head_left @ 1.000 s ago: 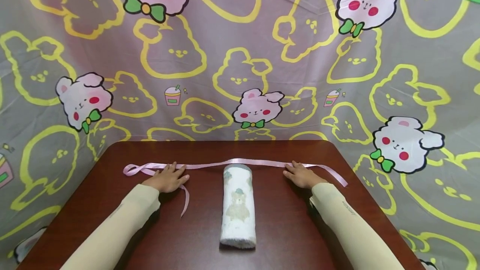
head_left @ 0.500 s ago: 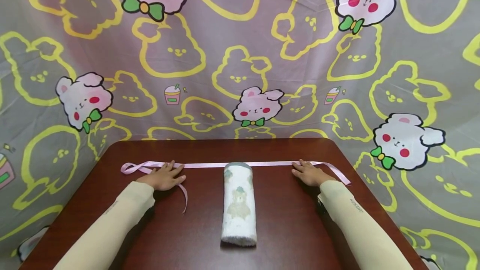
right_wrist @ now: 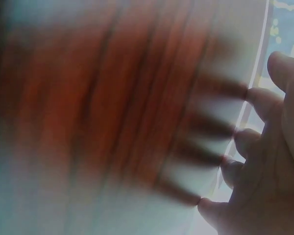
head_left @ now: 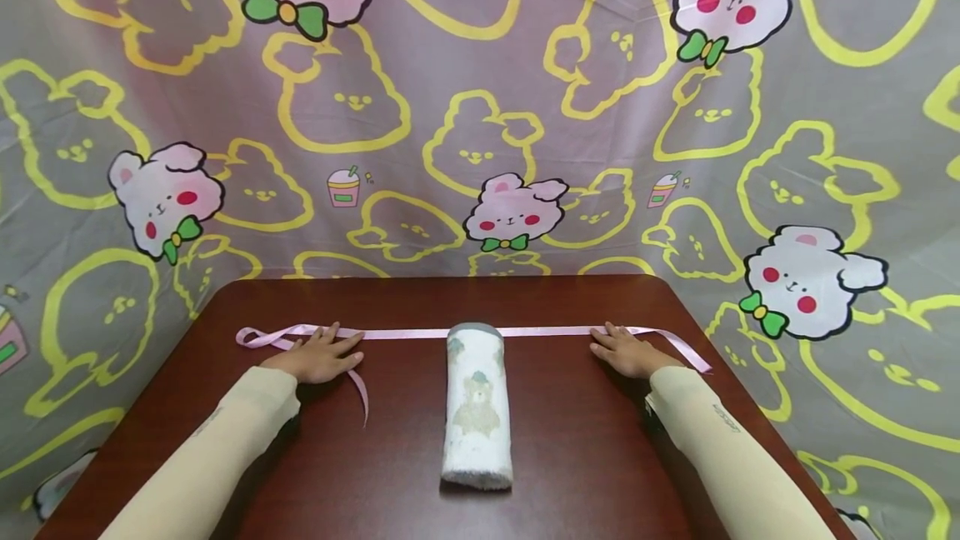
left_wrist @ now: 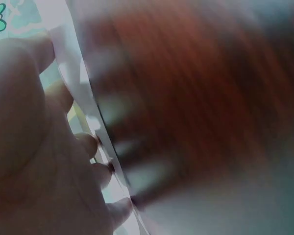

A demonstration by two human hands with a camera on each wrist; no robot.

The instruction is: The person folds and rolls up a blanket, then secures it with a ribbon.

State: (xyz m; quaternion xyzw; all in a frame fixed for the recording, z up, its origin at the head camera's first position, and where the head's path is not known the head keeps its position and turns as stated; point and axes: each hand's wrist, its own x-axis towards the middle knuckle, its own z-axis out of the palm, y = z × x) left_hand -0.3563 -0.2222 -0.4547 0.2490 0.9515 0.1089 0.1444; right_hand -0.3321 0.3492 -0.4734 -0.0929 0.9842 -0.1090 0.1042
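Note:
A pink satin ribbon (head_left: 551, 331) runs straight across the table from one hand to the other. At the middle, the far end of a rolled white towel (head_left: 477, 440) with a bear print hides a short stretch of it. My left hand (head_left: 321, 357) lies spread with its fingers over the ribbon's left part; beyond it the ribbon loops, and a loose tail (head_left: 360, 394) comes out below the palm. On the other side, my right hand (head_left: 628, 353) has its straight fingertips on the ribbon. In both wrist views the fingertips meet the tabletop, with the ribbon beside the left fingers (left_wrist: 56, 98).
The dark red-brown wooden table (head_left: 390, 473) has rounded far corners. Around its back and sides hangs a grey curtain (head_left: 420, 65) printed with yellow outlines and cartoon rabbits. The ribbon's right end (head_left: 686, 352) trails toward the right edge.
My hands have slid apart, left hand leftward and right hand rightward. The ribbon, bowed behind the towel earlier, is now straight and passes lower at the towel's far end.

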